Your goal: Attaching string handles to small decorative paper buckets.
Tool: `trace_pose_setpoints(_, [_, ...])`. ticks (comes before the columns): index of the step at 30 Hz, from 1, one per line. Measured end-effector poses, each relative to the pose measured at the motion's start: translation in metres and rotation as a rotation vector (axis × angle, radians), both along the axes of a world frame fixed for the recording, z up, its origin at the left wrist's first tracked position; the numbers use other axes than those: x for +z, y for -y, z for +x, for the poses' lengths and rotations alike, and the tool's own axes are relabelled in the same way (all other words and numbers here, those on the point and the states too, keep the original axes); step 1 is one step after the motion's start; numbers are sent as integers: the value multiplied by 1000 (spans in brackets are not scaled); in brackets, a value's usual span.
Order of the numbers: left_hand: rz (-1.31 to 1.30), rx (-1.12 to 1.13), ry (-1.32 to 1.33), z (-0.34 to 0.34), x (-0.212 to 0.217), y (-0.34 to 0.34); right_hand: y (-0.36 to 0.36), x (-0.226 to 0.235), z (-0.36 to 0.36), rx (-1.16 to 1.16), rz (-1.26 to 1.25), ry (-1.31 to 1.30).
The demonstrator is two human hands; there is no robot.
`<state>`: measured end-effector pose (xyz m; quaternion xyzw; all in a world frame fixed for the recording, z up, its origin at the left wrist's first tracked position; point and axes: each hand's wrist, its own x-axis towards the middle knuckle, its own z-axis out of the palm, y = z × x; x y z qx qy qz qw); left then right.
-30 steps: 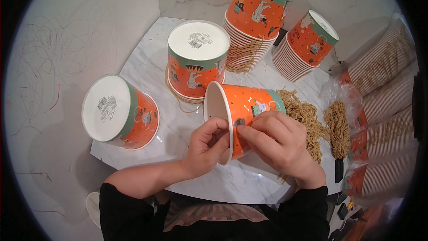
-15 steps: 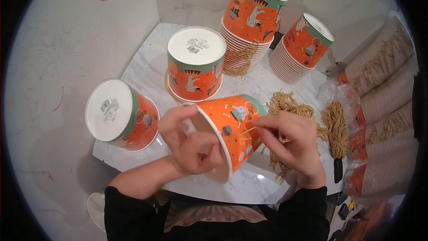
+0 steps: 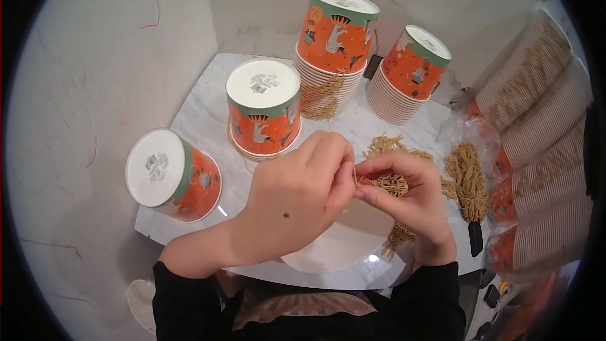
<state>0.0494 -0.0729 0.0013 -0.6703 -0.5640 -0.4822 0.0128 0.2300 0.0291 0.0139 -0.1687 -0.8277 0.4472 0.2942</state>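
My left hand [image 3: 300, 186] and my right hand [image 3: 407, 192] meet over the middle of the table. Both are closed in a pinch on a thin tan cord [image 3: 355, 177], fingertips nearly touching. Beneath them is a white round part of a paper bucket [image 3: 338, 243]; its orange side is mostly hidden by my hands. A loose heap of tan cords [image 3: 394, 145] lies behind and beside my right hand. Farther right, a tied bundle of such cords [image 3: 468, 177] rests by the table's edge.
Upside-down orange-and-green paper buckets stand at the left [image 3: 189, 180] and centre back [image 3: 259, 126]. Behind are a tall bucket stack [image 3: 334, 38] with cords hanging on it and a smaller stack [image 3: 413, 63]. Bagged bucket stacks [image 3: 536, 120] line the right. A wall [image 3: 95, 88] borders the left.
My left hand has left the bucket's rim and moved right to meet my right hand at the cord. The bucket has turned and sits lower, its white part showing. The view has shifted slightly.
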Motion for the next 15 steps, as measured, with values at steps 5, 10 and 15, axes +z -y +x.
trace_pose_setpoints(5, [-213,-277,245,-7,1,-17,-11,5,6,88,59,49])
trace_pose_setpoints(10, [-855,-840,707,-37,-4,-34,-13,4,4,270,-38,168])
trace_pose_setpoints(15, [-876,-924,420,-53,-9,-36,-13,4,1,333,-2,226])
